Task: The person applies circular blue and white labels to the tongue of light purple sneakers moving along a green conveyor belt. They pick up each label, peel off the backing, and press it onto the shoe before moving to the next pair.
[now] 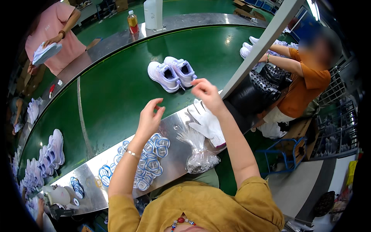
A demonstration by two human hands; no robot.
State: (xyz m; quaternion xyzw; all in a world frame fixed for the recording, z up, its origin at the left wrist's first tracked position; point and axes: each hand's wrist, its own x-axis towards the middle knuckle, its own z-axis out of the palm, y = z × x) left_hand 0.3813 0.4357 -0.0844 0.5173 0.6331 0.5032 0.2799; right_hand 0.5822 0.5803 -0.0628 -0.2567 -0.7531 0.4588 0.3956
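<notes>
A pair of white and pale lilac sneakers stands on the green conveyor belt (119,77) in front of me: the left shoe (164,76) and the right shoe (181,70), side by side with their heels toward me. My left hand (150,119) hovers over the belt's near edge, fingers bent and apart, holding nothing I can see. Close to the right shoe's heel is my right hand (206,94), its index finger stretched toward the shoe and the other fingers curled; nothing shows in it. Whether its fingertip touches the shoe I cannot tell.
Round blue-and-white tags (150,162) lie heaped on the metal ledge (170,133), beside a bundle of thin clear strands (197,150) and white gloves (208,123). A grey post (259,50) rises at right. More sneakers (50,150) sit at left. Two co-workers handle shoes across and right.
</notes>
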